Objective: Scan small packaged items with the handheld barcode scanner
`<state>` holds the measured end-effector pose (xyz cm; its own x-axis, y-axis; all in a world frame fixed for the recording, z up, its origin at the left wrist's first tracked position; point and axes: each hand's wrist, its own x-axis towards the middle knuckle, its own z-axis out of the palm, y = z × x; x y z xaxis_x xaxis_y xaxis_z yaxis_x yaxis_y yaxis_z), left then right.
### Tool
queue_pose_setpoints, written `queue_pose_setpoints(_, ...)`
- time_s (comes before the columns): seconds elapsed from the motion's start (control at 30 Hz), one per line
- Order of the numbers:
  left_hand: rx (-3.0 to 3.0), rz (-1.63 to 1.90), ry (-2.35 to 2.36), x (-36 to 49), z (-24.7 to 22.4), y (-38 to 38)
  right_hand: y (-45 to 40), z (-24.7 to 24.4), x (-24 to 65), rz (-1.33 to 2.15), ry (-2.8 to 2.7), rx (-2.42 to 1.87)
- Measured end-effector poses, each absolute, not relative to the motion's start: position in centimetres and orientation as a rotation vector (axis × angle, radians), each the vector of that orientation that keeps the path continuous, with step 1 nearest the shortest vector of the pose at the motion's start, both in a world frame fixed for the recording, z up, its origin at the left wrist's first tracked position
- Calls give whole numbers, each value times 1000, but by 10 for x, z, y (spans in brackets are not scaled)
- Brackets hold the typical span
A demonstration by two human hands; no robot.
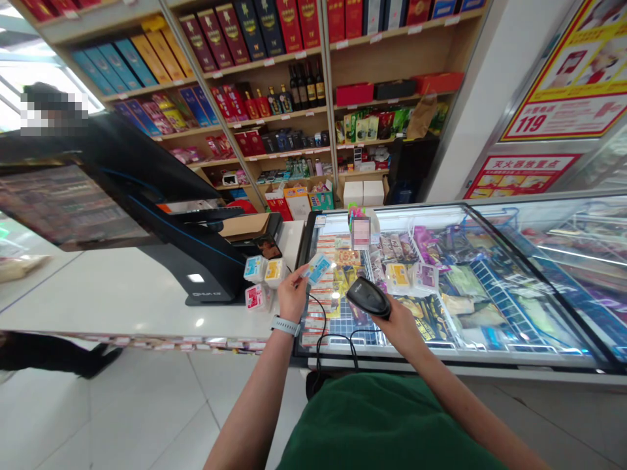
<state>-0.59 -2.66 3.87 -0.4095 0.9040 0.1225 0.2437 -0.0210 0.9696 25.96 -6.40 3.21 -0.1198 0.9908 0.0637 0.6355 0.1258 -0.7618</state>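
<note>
My left hand point(292, 292) pinches a small blue and white packet point(318, 269) by its left edge, over the left end of the glass-topped freezer. A black handheld scanner point(368, 298) is gripped in my right hand point(398, 325), its head pointing left toward the packet. Just left of my left hand, three small clear tubs stand together on the counter, with a blue label point(254, 268), a yellow label point(275, 271) and a pink label point(255, 297). Two more tubs, one yellow-labelled point(398, 277) and one purple-labelled point(425, 277), sit on the freezer glass beyond the scanner.
A black register with a screen point(63, 205) stands on the white counter point(122, 313) at left. The scanner's cable point(321, 326) loops over the freezer's front edge. Behind are stocked shelves point(279, 117); a person's leg point(49, 352) shows at lower left.
</note>
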Motion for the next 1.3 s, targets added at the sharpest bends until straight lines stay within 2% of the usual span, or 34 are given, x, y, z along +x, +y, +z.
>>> queue_pose_setpoints(0.3,1237,1455,1715,-10,22,-18,-62,37,258,769,-1827,-1576)
queue_pose_setpoints(0.67,1158,1482,1708,-8,24,-11,-55,32,259,786,-1785,-1530)
queue_pose_setpoints(1.03,1191,1501,1710,-13,18,-5,-39,29,256,494,-1732,-1475)
queue_pose_setpoints(1.3,1223,1528,1707,-15,11,7,-41,30,245,691,-1852,-1495)
